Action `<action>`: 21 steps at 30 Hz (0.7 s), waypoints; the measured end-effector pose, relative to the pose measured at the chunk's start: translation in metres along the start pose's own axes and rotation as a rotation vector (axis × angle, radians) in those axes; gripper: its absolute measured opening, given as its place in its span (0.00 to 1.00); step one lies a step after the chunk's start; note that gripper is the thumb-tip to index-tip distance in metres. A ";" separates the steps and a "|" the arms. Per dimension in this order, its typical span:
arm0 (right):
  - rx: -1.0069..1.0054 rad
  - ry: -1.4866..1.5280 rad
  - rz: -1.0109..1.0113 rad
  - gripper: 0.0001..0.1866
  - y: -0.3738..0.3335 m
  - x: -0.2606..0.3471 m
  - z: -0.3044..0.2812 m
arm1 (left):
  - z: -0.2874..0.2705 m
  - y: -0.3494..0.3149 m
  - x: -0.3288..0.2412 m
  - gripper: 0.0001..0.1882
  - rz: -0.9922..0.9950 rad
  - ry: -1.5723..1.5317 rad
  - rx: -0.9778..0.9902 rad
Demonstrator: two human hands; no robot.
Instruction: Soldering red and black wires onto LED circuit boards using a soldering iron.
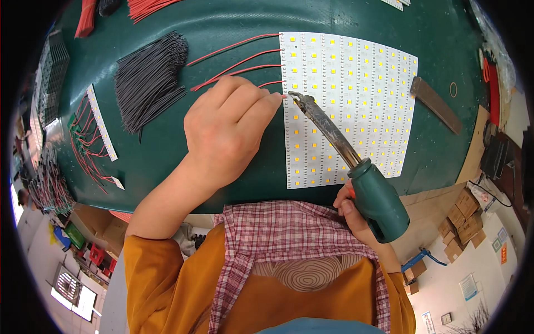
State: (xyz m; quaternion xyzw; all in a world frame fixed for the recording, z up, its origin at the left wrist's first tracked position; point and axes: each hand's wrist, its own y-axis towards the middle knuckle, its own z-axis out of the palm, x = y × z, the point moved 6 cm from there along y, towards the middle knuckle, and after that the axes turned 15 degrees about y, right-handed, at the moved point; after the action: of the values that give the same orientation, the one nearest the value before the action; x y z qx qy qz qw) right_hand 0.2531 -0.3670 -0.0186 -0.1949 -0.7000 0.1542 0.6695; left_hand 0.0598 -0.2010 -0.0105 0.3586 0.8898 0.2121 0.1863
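A white LED board with rows of small yellow LEDs lies on the green table. Several red wires run leftward from its upper left edge. My left hand is closed in a pinch at that edge, with the short end of a red wire showing at the fingertips. My right hand grips the green handle of a soldering iron, partly hidden behind it. The iron slants up and left over the board, and its bent tip meets the edge right beside my left fingertips.
A bundle of black wires lies left of my left hand. Farther left is a narrow LED strip with red and green wires. Red wire bundles lie at the far edge. A brown flat bar touches the board's right side.
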 end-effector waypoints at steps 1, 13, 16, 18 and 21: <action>0.015 -0.013 0.020 0.14 -0.001 0.001 0.001 | 0.000 -0.001 0.001 0.12 -0.002 -0.002 0.000; 0.066 -0.203 -0.017 0.11 0.000 -0.003 0.001 | -0.001 -0.003 -0.001 0.13 0.035 0.050 0.003; 0.124 -0.272 -0.069 0.11 0.002 0.000 0.000 | -0.001 -0.002 -0.002 0.13 0.052 0.065 0.014; 0.170 -0.336 -0.094 0.11 0.003 0.002 0.001 | 0.000 -0.002 -0.003 0.12 0.057 0.079 0.028; 0.176 -0.325 -0.104 0.08 0.002 0.006 0.005 | 0.000 -0.002 -0.004 0.12 0.050 0.092 0.026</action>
State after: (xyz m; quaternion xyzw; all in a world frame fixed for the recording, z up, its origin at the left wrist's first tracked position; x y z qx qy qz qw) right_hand 0.2479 -0.3621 -0.0145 -0.0715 -0.7918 0.2095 0.5693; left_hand 0.0613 -0.2048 -0.0111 0.3732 0.8908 0.2213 0.1352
